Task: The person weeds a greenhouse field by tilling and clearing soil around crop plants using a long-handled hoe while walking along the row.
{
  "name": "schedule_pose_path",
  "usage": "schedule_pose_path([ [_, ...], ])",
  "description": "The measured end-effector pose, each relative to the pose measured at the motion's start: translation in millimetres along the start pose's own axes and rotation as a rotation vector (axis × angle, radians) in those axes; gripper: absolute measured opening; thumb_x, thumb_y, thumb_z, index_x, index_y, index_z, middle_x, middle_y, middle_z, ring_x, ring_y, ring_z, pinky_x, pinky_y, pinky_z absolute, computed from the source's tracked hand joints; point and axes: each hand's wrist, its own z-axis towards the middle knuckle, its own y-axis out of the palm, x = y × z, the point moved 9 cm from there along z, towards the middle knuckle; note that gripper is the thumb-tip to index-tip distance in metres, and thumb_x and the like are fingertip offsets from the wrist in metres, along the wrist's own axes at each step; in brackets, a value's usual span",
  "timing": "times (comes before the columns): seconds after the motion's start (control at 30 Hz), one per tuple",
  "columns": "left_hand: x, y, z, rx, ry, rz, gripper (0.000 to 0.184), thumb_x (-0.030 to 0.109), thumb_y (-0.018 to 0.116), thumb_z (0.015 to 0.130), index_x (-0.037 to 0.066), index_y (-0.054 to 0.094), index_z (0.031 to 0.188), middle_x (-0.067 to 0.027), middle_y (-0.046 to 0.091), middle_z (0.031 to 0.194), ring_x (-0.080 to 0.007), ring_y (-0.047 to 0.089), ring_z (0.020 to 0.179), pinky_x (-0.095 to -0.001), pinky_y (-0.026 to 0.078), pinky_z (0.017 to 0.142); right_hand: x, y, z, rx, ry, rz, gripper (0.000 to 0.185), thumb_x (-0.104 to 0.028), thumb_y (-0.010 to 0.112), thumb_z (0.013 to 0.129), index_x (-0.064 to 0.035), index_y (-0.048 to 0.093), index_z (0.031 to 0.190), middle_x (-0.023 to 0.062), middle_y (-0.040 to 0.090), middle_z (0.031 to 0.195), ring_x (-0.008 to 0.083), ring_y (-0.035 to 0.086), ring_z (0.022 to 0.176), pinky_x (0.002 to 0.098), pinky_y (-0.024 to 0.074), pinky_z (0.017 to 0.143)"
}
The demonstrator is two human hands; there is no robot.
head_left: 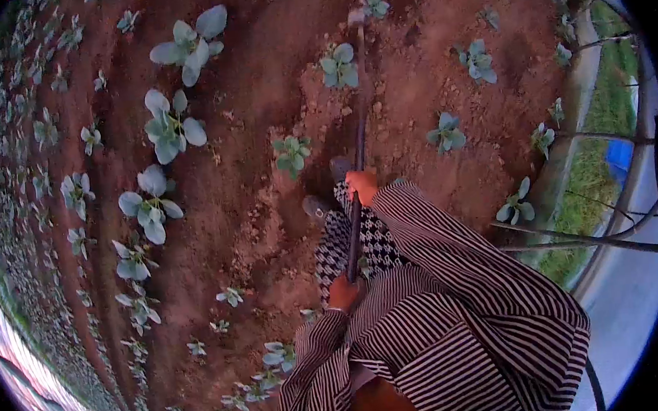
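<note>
Your right hand [362,185] and left hand [343,292] clasp a pole [360,129] mid-frame. Its pale head [357,18] is beside a top-centre plant [376,4].

The tool head [357,18] is blurred — shape unclear.

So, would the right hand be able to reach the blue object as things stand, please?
Probably not: the right hand is wrapped around the dark handle, and the blue object lies well off, beyond the pale strip.

Dark pole [360,141]; striped shirt [464,349]; black-white houndstooth trousers [382,241].
</note>
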Motion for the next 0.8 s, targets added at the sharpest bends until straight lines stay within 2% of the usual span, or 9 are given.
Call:
schedule_pose_path([
  [0.1,-27,-4,-34,-0.211,-0.415,0.097,0.037,0.021,0.054,0.067,0.0,0.05,0.097,-0.0203,0.057,0.071,-0.0365,0.055,0.065,-0.0435,0.042,0.055,35,-3,-20,0.032,0.06,0.001,0.014,-0.011,0.054,0.073,-0.0046,0.047,0.062,0.0052,0.041,0.045,0.0176,0.041,0.035,0.0352,0.0393,0.037],
  [0.13,6,-33,-50,-0.135,-0.278,0.015,0.033,0.021,0.052,0.069,0.001,0.051,0.094,-0.0209,0.057,0.071,-0.0381,0.055,0.066,-0.0453,0.043,0.056,40,12,-44,0.105,0.167,0.0,0.015,-0.012,0.054,0.073,-0.0051,0.046,0.062,0.0048,0.039,0.046,0.0176,0.04,0.037,0.0353,0.0389,0.039],
  [0.27,-49,-50,-107,-0.028,-0.434,0.183,0.03,0.024,0.053,0.07,0.003,0.051,0.092,-0.0216,0.057,0.072,-0.0385,0.056,0.068,-0.0476,0.043,0.057,84,63,-117,0.062,0.541,0.205,0.023,-0.01,0.053,0.071,-0.0113,0.036,0.056,-0.0023,0.027,0.042,0.0111,0.029,0.035,0.0281,0.0287,0.039],
  [0.37,-71,-68,-121,0.078,-0.377,0.349,0.029,0.025,0.053,0.072,0.005,0.05,0.092,-0.022,0.056,0.07,-0.0383,0.056,0.065,-0.0484,0.043,0.056,92,67,-115,0.167,0.456,0.213,0.023,-0.011,0.052,0.072,-0.012,0.035,0.055,-0.0042,0.027,0.042,0.0099,0.029,0.035,0.028,0.0294,0.039],
  [0.43,-102,-67,-118,0.094,-0.324,0.429,0.029,0.025,0.052,0.072,0.006,0.049,0.094,-0.0224,0.056,0.069,-0.038,0.055,0.064,-0.0485,0.042,0.055,95,81,-106,0.046,0.376,0.294,0.025,-0.011,0.051,0.072,-0.0137,0.033,0.054,-0.0053,0.026,0.041,0.0093,0.028,0.034,0.028,0.0295,0.039],
  [0.47,-78,-92,-118,0.066,-0.362,0.329,0.026,0.021,0.05,0.074,0.007,0.047,0.095,-0.0219,0.056,0.067,-0.0386,0.055,0.063,-0.0481,0.042,0.054,99,91,-104,0.008,0.357,0.288,0.026,-0.011,0.051,0.073,-0.0141,0.033,0.054,-0.0054,0.026,0.041,0.0093,0.028,0.034,0.028,0.0295,0.039],
  [0.57,-131,-98,-130,0.066,-0.316,0.272,0.026,0.019,0.051,0.074,0.008,0.047,0.097,-0.021,0.055,0.063,-0.0384,0.054,0.059,-0.0478,0.041,0.05,100,126,-120,-0.056,0.247,0.245,0.026,-0.01,0.052,0.072,-0.0131,0.033,0.054,-0.0027,0.025,0.042,0.0116,0.028,0.035,0.0304,0.0309,0.039],
  [0.7,-186,-105,-151,0.251,0.047,0.191,0.031,0.011,0.051,0.072,0.006,0.046,0.103,-0.0215,0.053,0.062,-0.0364,0.053,0.057,-0.0443,0.038,0.047,115,171,-167,-0.123,0.023,0.154,0.027,-0.009,0.053,0.072,-0.0128,0.034,0.055,-0.0012,0.027,0.043,0.0131,0.03,0.036,0.032,0.0331,0.039],
  [0.8,-233,-106,-167,0.195,-0.035,0.123,0.03,0.008,0.05,0.072,0.002,0.047,0.101,-0.0199,0.054,0.062,-0.0336,0.054,0.056,-0.042,0.038,0.047,135,206,-217,-0.083,-0.05,0.063,0.03,-0.008,0.054,0.074,-0.0133,0.031,0.057,-0.0014,0.03,0.045,0.0111,0.03,0.036,0.0293,0.0324,0.04],
])
